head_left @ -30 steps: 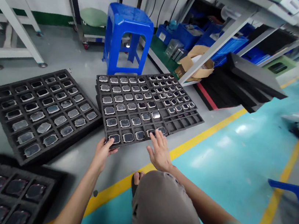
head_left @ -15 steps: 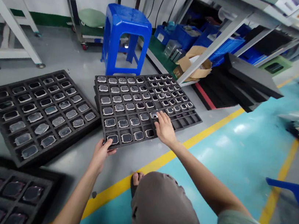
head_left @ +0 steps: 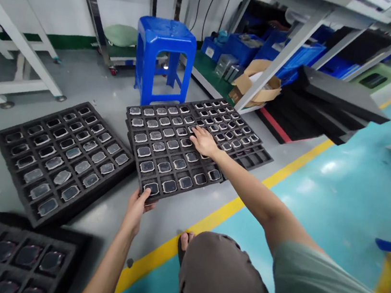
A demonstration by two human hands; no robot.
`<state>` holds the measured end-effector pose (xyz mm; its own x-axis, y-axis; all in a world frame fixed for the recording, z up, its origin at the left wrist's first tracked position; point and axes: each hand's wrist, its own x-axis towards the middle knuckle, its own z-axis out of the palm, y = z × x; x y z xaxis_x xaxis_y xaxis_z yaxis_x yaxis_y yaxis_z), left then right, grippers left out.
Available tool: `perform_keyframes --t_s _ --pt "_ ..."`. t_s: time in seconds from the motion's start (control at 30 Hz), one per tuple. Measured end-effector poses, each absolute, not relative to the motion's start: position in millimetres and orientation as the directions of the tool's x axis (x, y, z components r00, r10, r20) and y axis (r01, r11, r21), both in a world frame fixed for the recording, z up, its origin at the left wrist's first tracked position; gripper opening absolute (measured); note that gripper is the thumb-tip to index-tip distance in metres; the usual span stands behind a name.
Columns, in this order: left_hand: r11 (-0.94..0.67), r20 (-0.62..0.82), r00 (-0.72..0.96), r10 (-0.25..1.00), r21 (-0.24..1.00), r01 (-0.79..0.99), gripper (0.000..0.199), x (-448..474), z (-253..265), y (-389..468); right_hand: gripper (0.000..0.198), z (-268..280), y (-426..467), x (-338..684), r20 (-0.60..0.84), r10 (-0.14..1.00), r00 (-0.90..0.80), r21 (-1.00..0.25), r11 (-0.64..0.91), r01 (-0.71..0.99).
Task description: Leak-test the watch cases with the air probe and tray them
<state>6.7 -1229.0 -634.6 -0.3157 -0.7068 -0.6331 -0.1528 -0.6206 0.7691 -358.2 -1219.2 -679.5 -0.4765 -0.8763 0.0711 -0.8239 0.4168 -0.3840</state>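
My left hand grips the near left corner of a black foam tray, thumb on top and fingers underneath. The tray has a grid of compartments, many holding dark-faced, silver-rimmed pieces like smartwatch cases. Over the tray's middle, my right hand reaches in with its fingers stretched out, the tips down at the compartments. Whatever lies beneath the palm is hidden. A second such tray shows under the left edge of the held one.
Another filled foam tray lies to the left, and one with larger dark pieces is at the lower left. Behind stands a blue stool. A cardboard box and black foam slabs sit by the table leg.
My right hand has moved left and farther across the tray, uncovering compartments near the front edge. My left hand keeps its hold on the corner. The view has shifted slightly.
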Motion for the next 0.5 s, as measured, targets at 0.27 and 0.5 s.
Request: perform_keyframes --t_s 0.27,0.5 --pt "-0.586 -0.607 -0.317 -0.729 0.792 -0.169 0.037 9 -639 -1228 0.066 -676 -1252 -372 0.08 -0.864 -0.497 -0.437 0.418 -0.797" --pt "-0.512 -0.534 -0.31 -0.787 0.845 -0.154 0.043 6 -638 -1233 0.06 -670 -1255 -373 -0.008 -0.769 -0.639 -0.568 0.529 -0.63"
